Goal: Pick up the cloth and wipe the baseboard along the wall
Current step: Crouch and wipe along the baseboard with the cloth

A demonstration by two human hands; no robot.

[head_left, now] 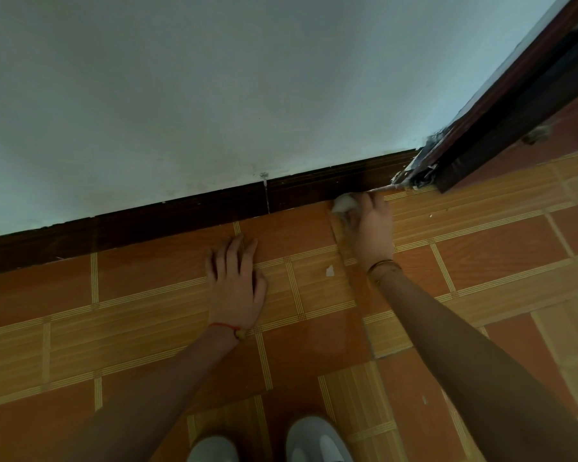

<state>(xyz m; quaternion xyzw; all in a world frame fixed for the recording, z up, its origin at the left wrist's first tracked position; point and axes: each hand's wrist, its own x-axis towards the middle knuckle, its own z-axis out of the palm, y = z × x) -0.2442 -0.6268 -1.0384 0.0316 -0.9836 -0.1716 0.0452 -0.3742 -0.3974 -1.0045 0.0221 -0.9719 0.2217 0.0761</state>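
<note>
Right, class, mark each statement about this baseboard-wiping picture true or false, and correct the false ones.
1. The right hand holds the white cloth against the baseboard. True.
2. The left hand also grips a cloth. False: it lies flat and empty on the tiled floor.
3. The cloth is near the door frame. True.
4. The baseboard is white. False: it is dark brown; the wall above is pale.
5. The left wrist wears a red string. True.
</note>
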